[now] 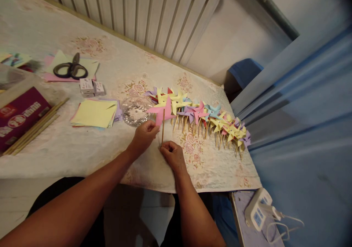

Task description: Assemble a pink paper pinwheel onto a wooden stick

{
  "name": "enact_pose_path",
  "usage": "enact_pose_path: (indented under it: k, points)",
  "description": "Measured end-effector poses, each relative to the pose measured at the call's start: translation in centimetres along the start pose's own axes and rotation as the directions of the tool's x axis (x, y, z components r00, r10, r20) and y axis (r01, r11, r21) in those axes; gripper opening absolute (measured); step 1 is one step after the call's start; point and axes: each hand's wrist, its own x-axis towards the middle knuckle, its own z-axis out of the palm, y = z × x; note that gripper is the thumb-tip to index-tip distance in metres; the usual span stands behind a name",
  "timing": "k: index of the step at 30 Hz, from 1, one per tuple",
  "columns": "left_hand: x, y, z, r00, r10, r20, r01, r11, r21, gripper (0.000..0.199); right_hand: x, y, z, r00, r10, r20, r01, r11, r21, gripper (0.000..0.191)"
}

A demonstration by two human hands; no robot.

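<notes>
A pink paper pinwheel (pixel 164 112) on a thin wooden stick is held up over the table's front half. My left hand (pixel 145 132) pinches the lower edge of its paper blade between thumb and fingers. Around the bottom end of the stick, the fingers of my right hand (pixel 173 154) are closed. Just behind my left hand lies a round clear dish (pixel 136 111) with small shiny metal pieces in it. To the right stretches a long row of finished pinwheels (pixel 213 120) in yellow, pink, purple and blue, overlapping, their sticks toward me.
On the left are a stack of coloured paper squares (pixel 95 113), small white boxes (pixel 90 87) and black-handled scissors (pixel 72 69) on more paper. Bare wooden sticks (pixel 37 126) lean by a purple box (pixel 23 115). A power strip (pixel 257 208) sits at lower right, beside a blue curtain (pixel 302 122).
</notes>
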Motion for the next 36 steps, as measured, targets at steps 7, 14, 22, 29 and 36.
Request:
enact_pose_path:
  k: [7,14,22,29,36]
  points:
    - [0.0,-0.7,0.4,1.000,0.021,-0.021,-0.020,0.999,0.035,0.021,-0.1,-0.3,0.1,1.000,0.009,0.007,-0.009,1.000,0.024,0.014]
    - [-0.3,-0.1,0.6,1.000,0.002,0.003,-0.002,1.000,0.001,0.021,-0.1,0.0,0.2,1.000,0.011,0.005,-0.011,1.000,0.027,0.015]
    - [-0.4,0.0,0.1,0.992,-0.001,0.127,0.001,1.000,0.003,0.024,0.0,-0.1,0.2,1.000,0.001,-0.001,-0.001,1.000,0.012,0.015]
    - [-0.5,0.0,-0.7,1.000,0.011,-0.021,-0.011,1.000,-0.011,0.031,0.1,-0.1,0.3,1.000,0.011,-0.017,-0.010,1.000,0.020,0.016]
    - [-0.7,0.7,-1.2,0.963,0.146,-0.225,-0.158,0.987,-0.038,0.038,0.2,0.1,0.3,1.000,0.001,-0.012,0.000,1.000,0.017,0.016]
